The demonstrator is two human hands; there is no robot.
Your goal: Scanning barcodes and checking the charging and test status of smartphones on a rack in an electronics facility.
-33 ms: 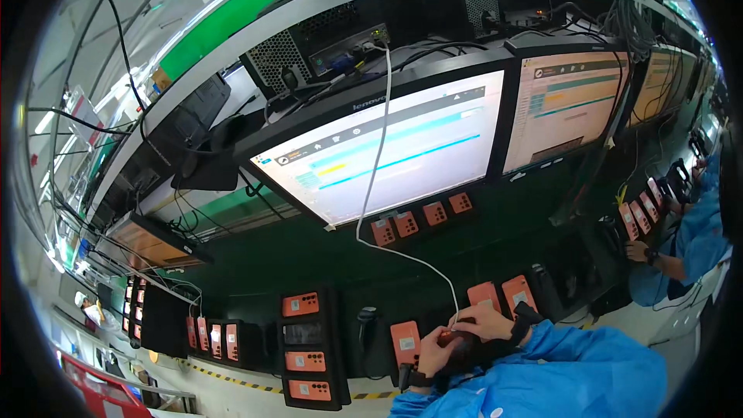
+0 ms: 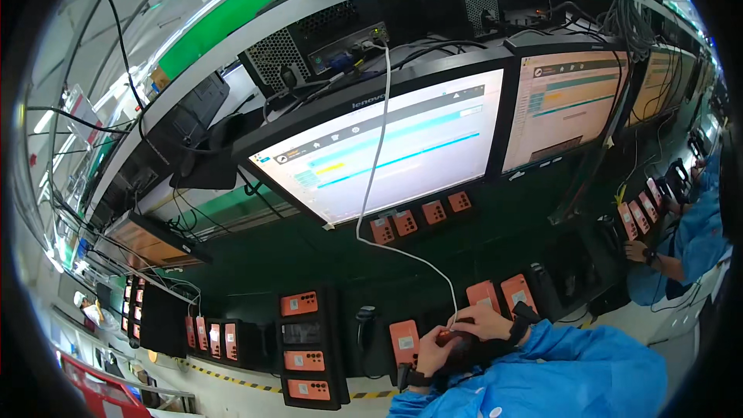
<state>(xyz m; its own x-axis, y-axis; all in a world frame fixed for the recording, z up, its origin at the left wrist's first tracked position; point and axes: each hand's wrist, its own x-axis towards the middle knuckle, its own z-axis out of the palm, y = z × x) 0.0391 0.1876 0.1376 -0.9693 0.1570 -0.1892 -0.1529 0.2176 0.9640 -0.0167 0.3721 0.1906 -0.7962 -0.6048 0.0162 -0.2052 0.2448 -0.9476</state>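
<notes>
Close to my body, both hands meet around a smartphone with an orange edge (image 2: pixel 444 337) and a dark face that is mostly covered. My left hand (image 2: pixel 433 356) grips its left side, fingers closed. At the phone's upper end my right hand (image 2: pixel 481 324) is closed, its fingertips on the lower end of a white cable (image 2: pixel 412 256). The plug itself is hidden by the fingers. An orange phone (image 2: pixel 404 343) with a white label lies just left of my left hand. Two more labelled orange phones, one (image 2: pixel 483 295) beside another (image 2: pixel 518 294), lie beyond my right hand.
A lit monitor (image 2: pixel 387 151) hangs ahead, the white cable running down across it. Several orange phones (image 2: pixel 405 223) line up beneath it. Left stand a black tray (image 2: pixel 328 348) of phones and a handheld scanner (image 2: pixel 366 327). A co-worker's blue sleeve (image 2: pixel 681 251) is at the right.
</notes>
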